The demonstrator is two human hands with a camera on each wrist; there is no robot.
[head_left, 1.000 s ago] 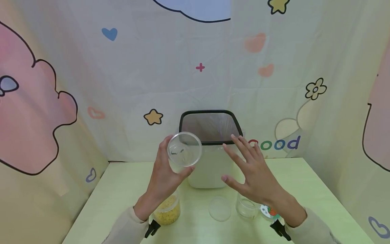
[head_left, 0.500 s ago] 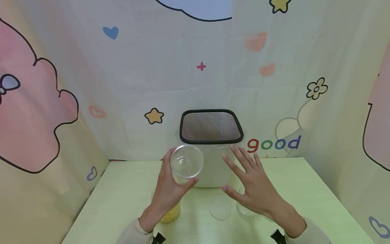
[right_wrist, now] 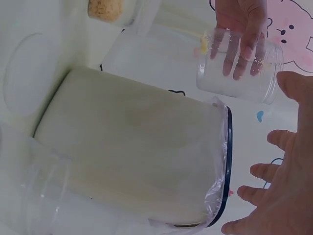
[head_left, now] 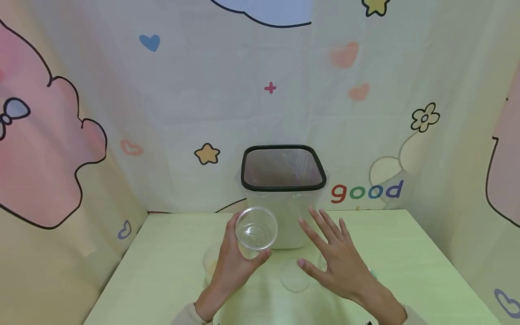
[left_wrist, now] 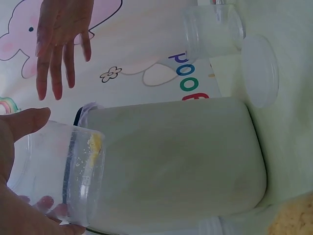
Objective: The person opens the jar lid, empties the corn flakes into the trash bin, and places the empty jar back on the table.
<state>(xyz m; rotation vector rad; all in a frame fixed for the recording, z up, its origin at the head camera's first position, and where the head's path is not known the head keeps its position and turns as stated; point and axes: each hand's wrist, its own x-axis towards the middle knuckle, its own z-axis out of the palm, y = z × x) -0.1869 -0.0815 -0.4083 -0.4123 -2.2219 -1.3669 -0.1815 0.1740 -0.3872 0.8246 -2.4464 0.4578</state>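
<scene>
My left hand [head_left: 237, 271] grips a clear plastic jar [head_left: 257, 229] by its sides, held up in front of the bin, thumb on the near side. In the left wrist view, yellow residue [left_wrist: 95, 144] clings inside one end of the jar, with crumbs beside it. My right hand [head_left: 336, 264] hovers to the right of the jar, fingers spread and holding nothing. Behind the jar stands a pale bin [head_left: 286, 221] with a black rim [head_left: 284, 188] and a clear liner. Partly hidden by the left hand is a jar with yellow contents [head_left: 210, 261].
A round translucent lid [head_left: 294, 276] lies flat on the pale green table [head_left: 170, 257], between the forearms. Beyond it in the left wrist view stands another clear jar [left_wrist: 215, 32]. The right hand mostly covers that jar in the head view. A printed curtain [head_left: 183, 90] backs the table.
My left hand has lowered the jar from the bin's rim and drawn it slightly right. The right hand has sunk a little, its fingers still spread.
</scene>
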